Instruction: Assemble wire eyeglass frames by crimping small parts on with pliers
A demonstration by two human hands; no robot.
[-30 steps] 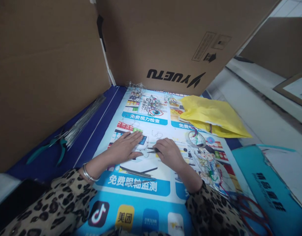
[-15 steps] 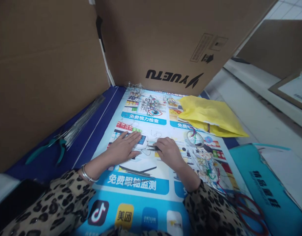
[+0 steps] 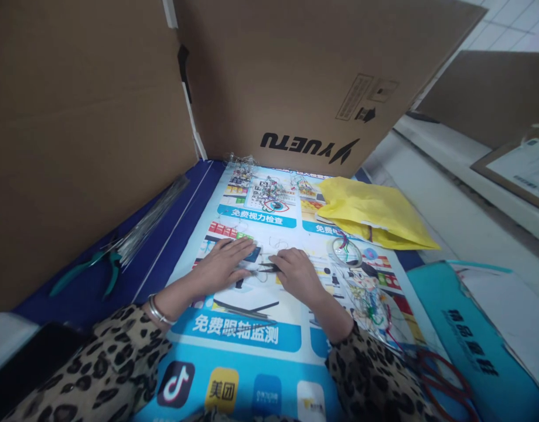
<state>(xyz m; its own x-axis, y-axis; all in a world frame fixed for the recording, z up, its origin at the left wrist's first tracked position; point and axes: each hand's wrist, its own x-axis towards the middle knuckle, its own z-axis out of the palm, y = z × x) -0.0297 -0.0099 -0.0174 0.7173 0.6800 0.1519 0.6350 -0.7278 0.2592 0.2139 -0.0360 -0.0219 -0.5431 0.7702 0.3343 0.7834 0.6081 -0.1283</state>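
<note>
Two cartons (image 3: 296, 76); right hand (image 3: 298, 274), maybe tweezers (image 3: 267, 268).

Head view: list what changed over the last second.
Nothing visibly moved. Left hand stays flat on the poster; right hand keeps gripping the dark tool, tip toward the left hand. Nothing picked up or released. Pliers and yellow bag lie unchanged.
</note>
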